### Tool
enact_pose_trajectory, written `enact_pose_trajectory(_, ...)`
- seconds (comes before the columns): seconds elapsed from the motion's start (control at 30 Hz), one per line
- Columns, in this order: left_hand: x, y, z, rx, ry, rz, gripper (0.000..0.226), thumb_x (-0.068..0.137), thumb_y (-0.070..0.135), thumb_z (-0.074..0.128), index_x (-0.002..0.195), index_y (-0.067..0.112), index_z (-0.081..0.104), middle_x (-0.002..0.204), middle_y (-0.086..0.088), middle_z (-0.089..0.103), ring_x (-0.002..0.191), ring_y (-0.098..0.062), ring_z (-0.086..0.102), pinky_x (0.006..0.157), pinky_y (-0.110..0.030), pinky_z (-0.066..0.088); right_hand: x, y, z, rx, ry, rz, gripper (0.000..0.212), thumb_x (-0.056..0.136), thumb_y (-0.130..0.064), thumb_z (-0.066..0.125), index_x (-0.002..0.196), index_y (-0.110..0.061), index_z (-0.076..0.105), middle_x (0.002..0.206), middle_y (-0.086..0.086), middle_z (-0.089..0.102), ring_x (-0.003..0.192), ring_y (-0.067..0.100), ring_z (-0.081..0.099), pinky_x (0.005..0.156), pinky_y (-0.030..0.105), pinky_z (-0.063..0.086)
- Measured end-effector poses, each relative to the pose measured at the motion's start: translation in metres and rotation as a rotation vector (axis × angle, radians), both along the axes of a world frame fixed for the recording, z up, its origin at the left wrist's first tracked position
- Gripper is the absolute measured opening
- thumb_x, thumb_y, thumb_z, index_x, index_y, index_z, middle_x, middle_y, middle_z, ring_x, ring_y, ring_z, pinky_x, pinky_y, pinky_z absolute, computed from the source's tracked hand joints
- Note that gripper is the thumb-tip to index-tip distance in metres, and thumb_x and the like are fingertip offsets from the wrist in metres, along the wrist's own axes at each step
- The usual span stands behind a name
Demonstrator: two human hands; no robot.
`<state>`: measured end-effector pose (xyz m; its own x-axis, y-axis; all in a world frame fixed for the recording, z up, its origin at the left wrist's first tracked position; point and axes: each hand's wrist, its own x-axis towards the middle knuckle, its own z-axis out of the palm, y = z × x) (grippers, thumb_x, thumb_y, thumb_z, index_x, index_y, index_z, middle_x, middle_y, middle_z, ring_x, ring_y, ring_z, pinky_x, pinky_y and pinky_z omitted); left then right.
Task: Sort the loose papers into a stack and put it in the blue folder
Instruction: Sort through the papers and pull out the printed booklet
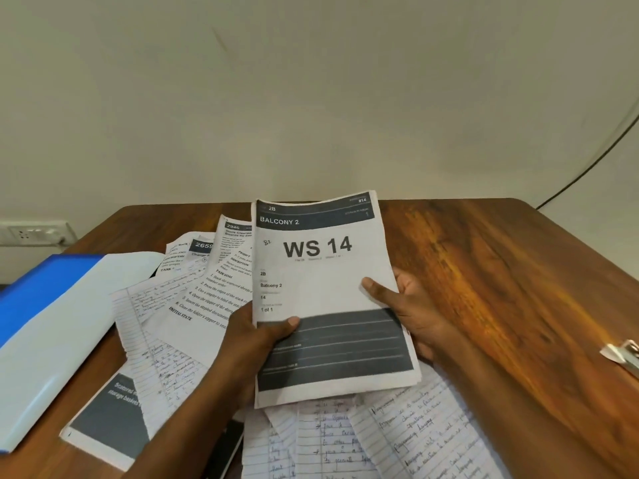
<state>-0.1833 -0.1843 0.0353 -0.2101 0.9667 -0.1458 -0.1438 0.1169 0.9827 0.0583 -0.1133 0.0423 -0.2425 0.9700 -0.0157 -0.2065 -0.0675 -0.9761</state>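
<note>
Both hands hold a thin stack of papers (325, 281) above the table, its top sheet printed "WS 14" and "BALCONY 2". My left hand (257, 344) grips the stack's lower left edge, thumb on top. My right hand (408, 305) grips its right edge, thumb across the page. Loose papers (179, 326), printed and handwritten, lie scattered beneath and to the left. More handwritten sheets (408, 437) lie at the near edge. The blue folder (45, 326) lies at the left with its pale side up.
The wooden table (501, 278) shows bare wood on its right half. A metal clip (624, 357) sits at the right edge. A wall socket (34, 233) is on the wall at left, and a black cable (587, 164) runs down the wall at right.
</note>
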Motion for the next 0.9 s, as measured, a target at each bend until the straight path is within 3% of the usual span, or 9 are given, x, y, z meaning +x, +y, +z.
enact_pose_trajectory(0.1, -0.005, 0.004, -0.002, 0.027, -0.001, 0.112, 0.032, 0.087, 0.007, 0.081, 0.114, 0.018, 0.069, 0.099, -0.004, 0.082, 0.091, -0.031, 0.079, 0.08, -0.047, 0.064, 0.003, -0.001, 0.005, -0.018, 0.089, 0.029, 0.037, 0.105, -0.031, 0.057, 0.131, -0.007, 0.067, 0.12, 0.018, 0.076, 0.104, 0.034, 0.075, 0.082, 0.039, 0.065)
enact_pose_trajectory(0.2, -0.009, 0.007, -0.003, 0.04, -0.011, 0.201, 0.037, 0.086, 0.011, 0.083, 0.119, 0.02, 0.067, 0.105, -0.004, 0.081, 0.095, -0.032, 0.077, 0.086, -0.054, 0.063, 0.008, 0.002, 0.006, 0.024, 0.157, 0.041, 0.036, 0.11, -0.023, 0.045, 0.132, -0.007, 0.069, 0.12, 0.03, 0.072, 0.086, 0.031, 0.074, 0.066, 0.032, 0.063)
enact_pose_trajectory(0.37, -0.01, 0.007, 0.0, 0.096, -0.04, 0.278, 0.037, 0.09, 0.013, 0.08, 0.123, 0.02, 0.065, 0.108, -0.004, 0.079, 0.094, -0.029, 0.077, 0.074, -0.042, 0.063, 0.015, 0.004, 0.004, 0.075, 0.129, 0.092, 0.035, 0.093, -0.007, 0.067, 0.129, -0.006, 0.068, 0.127, 0.027, 0.07, 0.094, 0.034, 0.069, 0.071, 0.04, 0.062)
enact_pose_trajectory(0.57, -0.017, 0.01, -0.001, 0.066, -0.106, 0.333, 0.036, 0.092, 0.012, 0.078, 0.124, 0.022, 0.065, 0.11, -0.007, 0.079, 0.097, -0.032, 0.078, 0.085, -0.058, 0.063, 0.016, 0.003, 0.001, 0.121, 0.087, 0.117, 0.038, 0.087, -0.004, 0.074, 0.124, 0.0, 0.069, 0.118, 0.035, 0.07, 0.084, 0.039, 0.069, 0.06, 0.04, 0.064)
enact_pose_trajectory(0.7, -0.019, 0.012, -0.002, 0.063, -0.127, 0.342, 0.033, 0.095, 0.006, 0.073, 0.124, 0.019, 0.065, 0.107, -0.009, 0.079, 0.093, -0.032, 0.078, 0.079, -0.05, 0.064, 0.019, 0.003, 0.001, 0.133, 0.086, 0.14, 0.044, 0.084, -0.004, 0.078, 0.126, -0.002, 0.069, 0.115, 0.038, 0.069, 0.077, 0.035, 0.075, 0.059, 0.039, 0.064)
enact_pose_trajectory(0.77, -0.02, 0.013, -0.002, 0.04, -0.144, 0.338, 0.03, 0.096, 0.002, 0.07, 0.121, 0.019, 0.066, 0.102, -0.009, 0.08, 0.088, -0.031, 0.079, 0.074, -0.046, 0.064, 0.018, 0.002, 0.002, 0.139, 0.082, 0.138, 0.047, 0.08, -0.006, 0.08, 0.126, -0.003, 0.07, 0.111, 0.036, 0.071, 0.075, 0.034, 0.075, 0.059, 0.038, 0.064)
enact_pose_trajectory(0.9, -0.024, 0.016, -0.002, -0.007, -0.224, 0.288, 0.03, 0.096, -0.005, 0.065, 0.122, 0.012, 0.067, 0.104, -0.017, 0.08, 0.089, -0.037, 0.077, 0.081, -0.053, 0.062, 0.017, 0.001, 0.004, 0.139, 0.103, 0.129, 0.048, 0.076, -0.006, 0.082, 0.123, -0.003, 0.071, 0.092, 0.021, 0.075, 0.063, 0.024, 0.072, 0.055, 0.033, 0.062)
